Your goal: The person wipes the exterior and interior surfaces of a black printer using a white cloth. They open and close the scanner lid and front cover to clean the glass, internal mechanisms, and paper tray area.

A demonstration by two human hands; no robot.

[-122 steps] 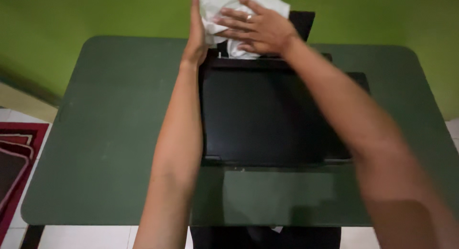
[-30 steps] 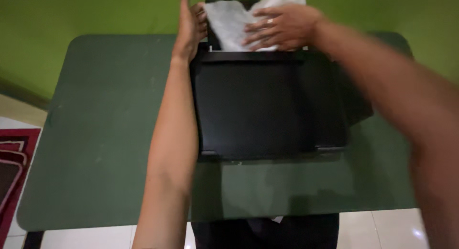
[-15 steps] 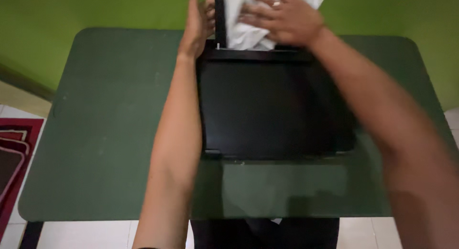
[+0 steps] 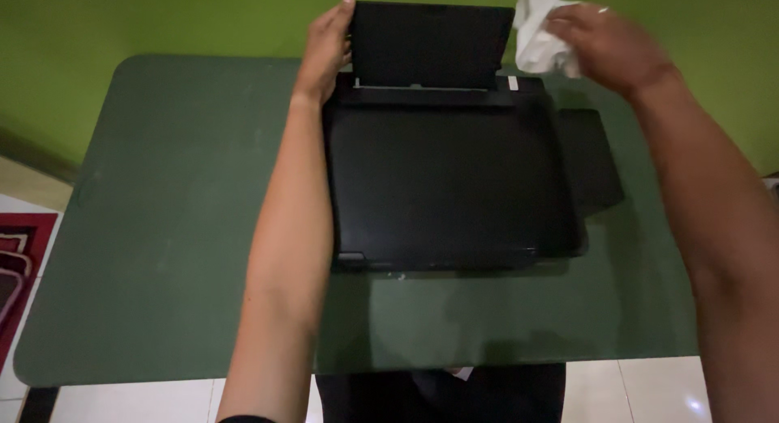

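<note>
From my seat at the feed, I see a black printer (image 4: 450,179) sitting on a dark green tabletop (image 4: 162,228), set toward the far edge, close to the green wall (image 4: 122,17). Its rear paper tray (image 4: 430,43) stands upright at the back, a flat black panel facing me.

My left hand (image 4: 329,45) is at the tray's left edge, fingers (image 4: 345,9) reaching up along that edge and the thumb tucked near the corner where the tray meets the printer body. The grip looks narrow, pinching the panel's side; I cannot tell how firmly it presses. The left forearm runs down along the printer's left side.

My right hand (image 4: 608,45) is up to the right of the tray, clear of it, with a crumpled white cloth (image 4: 540,41) bunched in its fingers. The hand is closed around the cloth, and a ring shows on one finger. The cloth hangs just beside the tray's upper right corner, above the printer's back right corner, and I cannot tell whether it touches either.

A black block sticks out from the printer's right side (image 4: 588,159), resting on the tabletop. At the lower left of the view, past the table edge, lies a red patterned mat (image 4: 16,252) on a pale tiled floor (image 4: 633,390).
</note>
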